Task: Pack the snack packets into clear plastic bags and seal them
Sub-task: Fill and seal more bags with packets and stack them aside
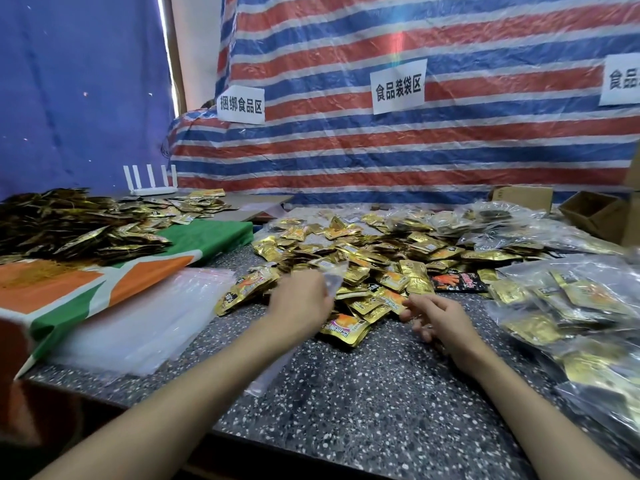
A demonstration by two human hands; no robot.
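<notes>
A heap of gold snack packets (363,258) covers the middle of the speckled table (363,403). My left hand (298,303) is blurred at the heap's near edge and grips a clear plastic bag (334,280), whose lower end trails under my forearm (273,372). My right hand (438,318) reaches to the heap from the right, and its fingertips touch a gold packet (393,301); whether they pinch it I cannot tell. One gold packet (346,329) lies alone between my hands.
A stack of empty clear bags (145,323) lies at the left beside an orange and green cloth (104,282). Filled bags (571,306) pile up at the right. Another packet heap (69,223), a white router (150,183) and cardboard boxes (595,211) stand further back.
</notes>
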